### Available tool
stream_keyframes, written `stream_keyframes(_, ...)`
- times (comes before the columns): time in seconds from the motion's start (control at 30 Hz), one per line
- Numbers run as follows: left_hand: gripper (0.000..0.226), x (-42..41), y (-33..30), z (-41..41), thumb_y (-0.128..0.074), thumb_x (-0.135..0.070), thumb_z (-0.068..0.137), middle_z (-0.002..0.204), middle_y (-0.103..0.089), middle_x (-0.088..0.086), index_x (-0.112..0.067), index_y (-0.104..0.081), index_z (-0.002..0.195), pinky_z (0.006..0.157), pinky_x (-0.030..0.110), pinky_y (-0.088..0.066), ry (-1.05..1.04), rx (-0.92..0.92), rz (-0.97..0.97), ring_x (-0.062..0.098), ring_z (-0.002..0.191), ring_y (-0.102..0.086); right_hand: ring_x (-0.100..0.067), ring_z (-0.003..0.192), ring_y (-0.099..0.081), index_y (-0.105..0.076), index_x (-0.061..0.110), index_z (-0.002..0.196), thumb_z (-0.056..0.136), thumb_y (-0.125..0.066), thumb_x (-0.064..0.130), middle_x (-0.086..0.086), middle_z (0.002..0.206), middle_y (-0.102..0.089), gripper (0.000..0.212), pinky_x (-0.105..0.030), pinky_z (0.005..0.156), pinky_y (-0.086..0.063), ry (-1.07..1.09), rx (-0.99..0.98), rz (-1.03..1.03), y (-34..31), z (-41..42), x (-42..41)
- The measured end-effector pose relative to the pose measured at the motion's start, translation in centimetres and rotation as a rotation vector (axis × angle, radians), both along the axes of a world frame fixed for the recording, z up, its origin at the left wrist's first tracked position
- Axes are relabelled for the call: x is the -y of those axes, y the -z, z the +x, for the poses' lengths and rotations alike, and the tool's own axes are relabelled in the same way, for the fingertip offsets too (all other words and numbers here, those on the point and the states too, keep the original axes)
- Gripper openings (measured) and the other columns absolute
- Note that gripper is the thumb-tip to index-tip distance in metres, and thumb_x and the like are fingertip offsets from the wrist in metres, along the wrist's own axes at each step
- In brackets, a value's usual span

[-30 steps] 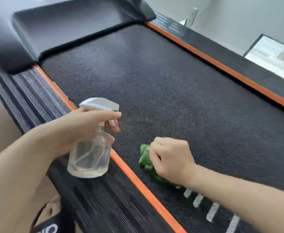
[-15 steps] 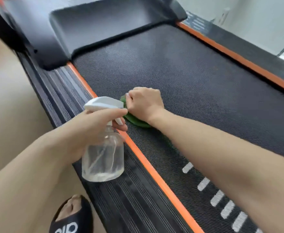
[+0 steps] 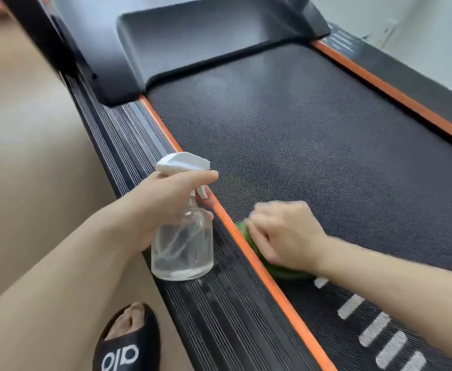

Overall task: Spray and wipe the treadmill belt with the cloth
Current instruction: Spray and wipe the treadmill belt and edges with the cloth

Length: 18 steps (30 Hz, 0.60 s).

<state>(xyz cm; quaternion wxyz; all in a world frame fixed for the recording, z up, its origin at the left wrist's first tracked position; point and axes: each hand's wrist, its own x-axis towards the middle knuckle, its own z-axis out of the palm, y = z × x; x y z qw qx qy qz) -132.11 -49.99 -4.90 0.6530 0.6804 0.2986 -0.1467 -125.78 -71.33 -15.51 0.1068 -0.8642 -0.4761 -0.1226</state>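
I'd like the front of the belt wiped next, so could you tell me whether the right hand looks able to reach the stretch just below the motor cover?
Probably yes. The right hand presses the green cloth on the belt, and nothing lies between it and the motor cover.

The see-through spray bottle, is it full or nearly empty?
Nearly empty. The clear spray bottle with a white trigger, gripped by the left hand, shows liquid only near its bottom.

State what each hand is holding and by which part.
The left hand grips the spray bottle by its neck, just under the white trigger head. The right hand is curled over the green cloth, bunched beneath it on the belt; the exact hold is hidden.
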Motion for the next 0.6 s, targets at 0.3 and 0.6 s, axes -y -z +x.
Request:
stream_keyframes(0.3, 0.032, -1.9, 0.4, 0.6, -0.084, -0.038, 0.087, 0.074, -0.079, 0.006, -0.013, -0.074, 0.069, 0.097, 0.058, -0.063, -0.281, 0.117, 0.064, 0.039, 0.092, -0.081, -0.027, 0.066, -0.065, -0.054, 0.018, 0.063, 0.095, -0.049, 0.035, 0.001, 0.069, -0.059, 0.037, -0.033, 0.048, -0.043, 0.379, -0.049, 0.091, 0.0, 1.8, -6.1)
stream_keyframes(0.6, 0.026, -1.9, 0.5, 0.0, -0.082, -0.039, 0.090, 0.103, -0.083, 0.015, -0.017, -0.077, 0.078, 0.099, 0.056, -0.062, -0.214, 0.095, 0.084, 0.031, 0.091, -0.076, -0.013, 0.059, -0.050, -0.052, 0.023, 0.063, 0.101, -0.038, 0.035, 0.010, 0.068, -0.051, 0.043, -0.029, 0.050, -0.039, 0.061, -0.070, 0.024, -1.2, -8.8, 8.7)
